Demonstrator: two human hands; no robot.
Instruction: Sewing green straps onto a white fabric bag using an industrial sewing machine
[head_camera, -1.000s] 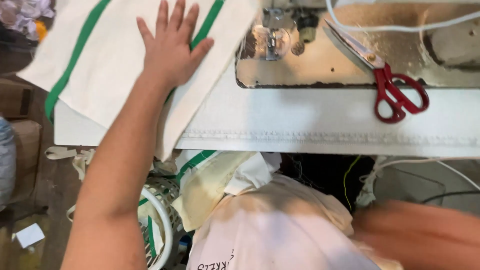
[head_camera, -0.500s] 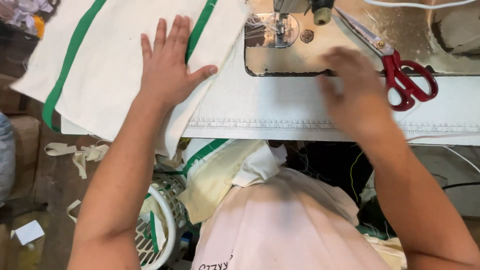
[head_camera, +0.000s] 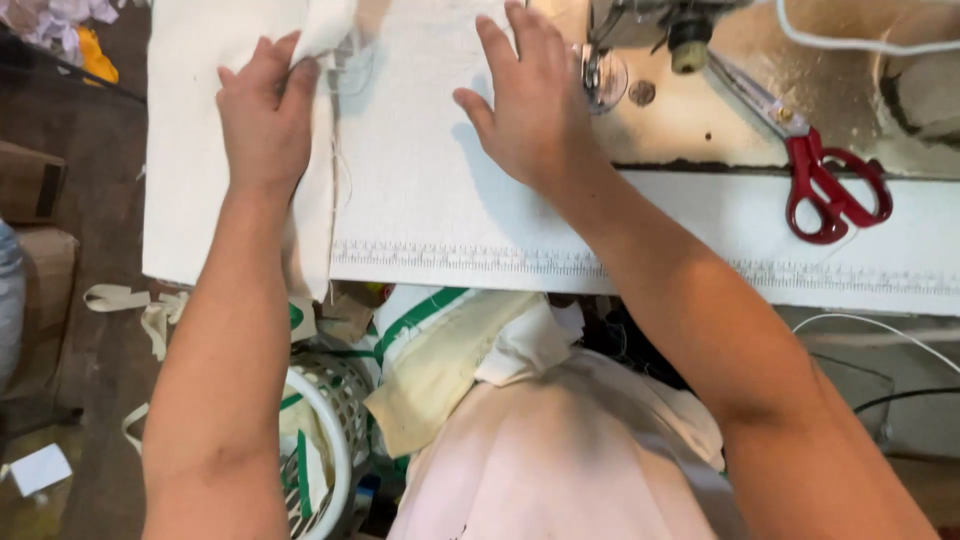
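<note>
Both hands have moved up the table since the earlier view. Nearest, a white basket holds scraps. Beyond, the left hand pinches the cream cloth; the right hand lies flat on it beside the sewing machine. Cloth not yet under the needle. Red scissors rest unused.
</note>
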